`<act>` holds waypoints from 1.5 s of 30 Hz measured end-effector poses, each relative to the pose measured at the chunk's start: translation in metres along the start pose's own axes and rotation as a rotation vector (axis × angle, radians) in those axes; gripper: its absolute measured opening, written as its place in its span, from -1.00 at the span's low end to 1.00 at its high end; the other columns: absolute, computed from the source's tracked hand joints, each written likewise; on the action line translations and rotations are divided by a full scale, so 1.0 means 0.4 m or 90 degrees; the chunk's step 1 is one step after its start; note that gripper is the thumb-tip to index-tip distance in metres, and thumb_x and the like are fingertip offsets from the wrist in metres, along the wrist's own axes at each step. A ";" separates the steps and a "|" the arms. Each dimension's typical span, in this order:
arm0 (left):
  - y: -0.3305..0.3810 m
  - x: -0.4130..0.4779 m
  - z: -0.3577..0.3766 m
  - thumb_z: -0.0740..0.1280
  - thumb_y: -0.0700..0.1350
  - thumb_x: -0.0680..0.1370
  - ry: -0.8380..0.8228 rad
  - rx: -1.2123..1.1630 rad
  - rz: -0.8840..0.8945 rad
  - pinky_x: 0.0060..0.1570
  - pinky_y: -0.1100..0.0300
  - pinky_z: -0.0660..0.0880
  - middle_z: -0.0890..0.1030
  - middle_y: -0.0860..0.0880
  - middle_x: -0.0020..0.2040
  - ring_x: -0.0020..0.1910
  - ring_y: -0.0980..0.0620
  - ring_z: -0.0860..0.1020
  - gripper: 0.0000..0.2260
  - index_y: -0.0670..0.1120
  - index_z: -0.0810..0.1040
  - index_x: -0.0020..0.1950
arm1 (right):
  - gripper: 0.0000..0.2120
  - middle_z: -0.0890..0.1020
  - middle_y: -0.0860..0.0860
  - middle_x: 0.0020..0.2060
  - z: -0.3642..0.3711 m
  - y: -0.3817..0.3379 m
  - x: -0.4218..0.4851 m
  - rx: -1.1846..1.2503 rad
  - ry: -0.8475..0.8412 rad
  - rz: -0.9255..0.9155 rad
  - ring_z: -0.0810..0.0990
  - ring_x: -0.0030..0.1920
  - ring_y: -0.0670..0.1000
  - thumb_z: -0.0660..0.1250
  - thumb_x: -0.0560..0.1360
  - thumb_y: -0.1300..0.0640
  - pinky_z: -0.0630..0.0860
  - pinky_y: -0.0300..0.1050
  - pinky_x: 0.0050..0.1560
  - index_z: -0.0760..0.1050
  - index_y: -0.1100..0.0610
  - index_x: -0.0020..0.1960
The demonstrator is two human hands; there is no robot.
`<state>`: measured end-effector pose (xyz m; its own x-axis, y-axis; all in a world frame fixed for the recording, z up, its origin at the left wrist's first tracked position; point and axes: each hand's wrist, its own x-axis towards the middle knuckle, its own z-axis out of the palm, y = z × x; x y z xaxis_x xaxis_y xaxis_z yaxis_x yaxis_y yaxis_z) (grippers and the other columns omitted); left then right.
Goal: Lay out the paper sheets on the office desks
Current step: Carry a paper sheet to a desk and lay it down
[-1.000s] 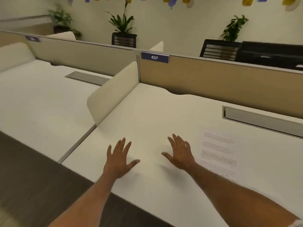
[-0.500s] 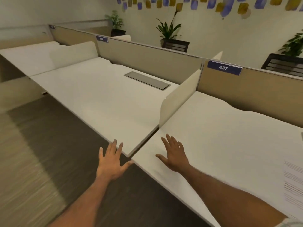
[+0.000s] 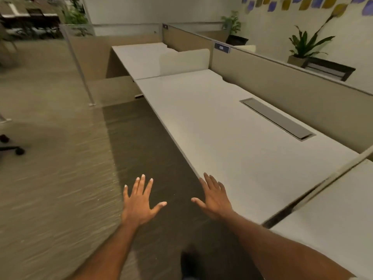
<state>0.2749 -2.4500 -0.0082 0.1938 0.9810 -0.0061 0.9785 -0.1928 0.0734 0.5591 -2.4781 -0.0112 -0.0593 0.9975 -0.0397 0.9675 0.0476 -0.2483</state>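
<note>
The left hand and right hand were spread, nothing held. A sheet would likely be best laid flat on the desk at 1 o'clock.

We are seeing dim, warm indoor light, motion blur smearing the striped beige carpet, and wide-angle bending at the edges.

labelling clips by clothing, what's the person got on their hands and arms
Nothing shows on either: the left hand and right hand are bare, with no gloves, rings, watch or wristband. The left forearm and right forearm are unsleeved as far as the frame shows.
</note>
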 end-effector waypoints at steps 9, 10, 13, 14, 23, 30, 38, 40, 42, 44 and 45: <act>-0.240 0.350 -0.054 -0.26 0.61 0.31 0.015 0.010 -0.106 0.50 -0.29 -0.02 -0.01 -0.06 0.63 0.60 -0.04 -0.04 0.01 0.02 0.06 0.60 | -0.21 -0.11 -0.03 0.61 0.003 -0.124 0.521 0.005 -0.027 -0.110 -0.13 0.60 0.07 -0.10 0.48 -0.48 -0.17 0.13 0.53 -0.10 -0.12 0.59; -0.262 0.390 -0.065 -0.25 0.61 0.32 0.020 0.008 -0.116 0.50 -0.29 -0.04 -0.03 -0.06 0.63 0.60 -0.04 -0.05 0.01 0.03 0.05 0.60 | -0.22 -0.11 -0.02 0.61 -0.009 -0.134 0.577 0.005 -0.025 -0.118 -0.13 0.60 0.07 -0.10 0.49 -0.48 -0.18 0.12 0.53 -0.10 -0.12 0.59; -0.324 0.498 -0.097 -0.22 0.61 0.32 0.017 0.012 -0.136 0.50 -0.27 -0.07 -0.07 -0.05 0.63 0.60 -0.03 -0.07 0.00 0.04 0.02 0.60 | -0.23 -0.09 -0.02 0.61 -0.035 -0.165 0.732 0.007 -0.021 -0.129 -0.12 0.60 0.08 -0.08 0.50 -0.46 -0.19 0.13 0.53 -0.09 -0.11 0.59; -0.345 0.534 -0.103 -0.22 0.61 0.32 0.019 0.018 -0.139 0.50 -0.27 -0.07 -0.07 -0.05 0.63 0.60 -0.03 -0.08 -0.01 0.05 0.01 0.60 | -0.23 -0.09 -0.02 0.61 -0.039 -0.178 0.781 0.010 -0.017 -0.129 -0.12 0.60 0.08 -0.08 0.50 -0.46 -0.19 0.14 0.53 -0.09 -0.11 0.59; -0.601 0.925 -0.100 -0.23 0.59 0.35 0.021 0.034 -0.137 0.51 -0.26 -0.09 -0.08 -0.07 0.63 0.60 -0.03 -0.10 -0.02 0.02 -0.02 0.61 | -0.22 -0.12 -0.02 0.61 0.002 -0.304 1.247 0.003 -0.006 -0.144 -0.14 0.60 0.07 -0.09 0.49 -0.47 -0.22 0.17 0.51 -0.11 -0.12 0.59; -0.835 1.283 -0.124 -0.21 0.59 0.36 0.008 0.026 -0.114 0.52 -0.24 -0.11 -0.14 -0.05 0.63 0.60 -0.02 -0.14 -0.05 0.05 -0.08 0.61 | -0.21 -0.14 -0.02 0.61 0.014 -0.421 1.616 -0.018 -0.020 -0.097 -0.17 0.60 0.07 -0.08 0.49 -0.48 -0.20 0.19 0.53 -0.12 -0.12 0.59; -1.053 1.667 -0.172 -0.14 0.57 0.39 0.012 0.007 -0.074 0.51 -0.23 -0.13 -0.11 -0.05 0.63 0.60 -0.04 -0.12 -0.08 0.04 -0.04 0.61 | -0.21 -0.24 -0.01 0.59 0.009 -0.564 2.019 -0.043 -0.004 -0.117 -0.22 0.59 0.07 -0.12 0.49 -0.48 -0.18 0.20 0.54 -0.14 -0.11 0.59; -1.097 1.759 -0.160 -0.15 0.57 0.39 0.004 0.013 -0.073 0.51 -0.24 -0.11 -0.11 -0.05 0.63 0.60 -0.04 -0.11 -0.07 0.04 -0.04 0.61 | -0.21 -0.27 -0.01 0.58 0.023 -0.587 2.127 -0.046 -0.003 -0.126 -0.26 0.59 0.07 -0.11 0.50 -0.47 -0.21 0.20 0.52 -0.15 -0.11 0.60; -1.142 1.859 -0.150 -0.15 0.58 0.38 0.002 0.021 -0.078 0.50 -0.24 -0.09 -0.09 -0.05 0.63 0.60 -0.04 -0.08 -0.06 0.04 -0.02 0.61 | -0.20 -0.29 0.00 0.58 0.039 -0.610 2.248 -0.057 -0.006 -0.128 -0.28 0.58 0.08 -0.11 0.50 -0.47 -0.23 0.20 0.51 -0.18 -0.10 0.60; -1.190 1.966 -0.144 -0.15 0.58 0.38 0.004 0.033 -0.087 0.50 -0.25 -0.06 -0.07 -0.06 0.63 0.60 -0.05 -0.06 -0.06 0.04 0.01 0.61 | -0.18 -0.29 0.01 0.58 0.050 -0.635 2.377 -0.059 -0.009 -0.132 -0.29 0.58 0.08 -0.10 0.49 -0.48 -0.25 0.20 0.51 -0.21 -0.10 0.59; -1.212 2.018 -0.144 -0.15 0.58 0.38 0.002 0.040 -0.091 0.51 -0.25 -0.06 -0.07 -0.06 0.63 0.60 -0.05 -0.06 -0.07 0.04 0.00 0.61 | -0.18 -0.29 0.01 0.58 0.054 -0.647 2.440 -0.058 -0.011 -0.133 -0.30 0.58 0.08 -0.10 0.48 -0.48 -0.27 0.20 0.51 -0.21 -0.10 0.59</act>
<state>-0.0471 -1.5636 0.0088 0.0524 0.9986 -0.0091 0.9986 -0.0523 0.0096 0.2457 -1.5181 -0.0066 -0.2644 0.9643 -0.0139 0.9518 0.2586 -0.1652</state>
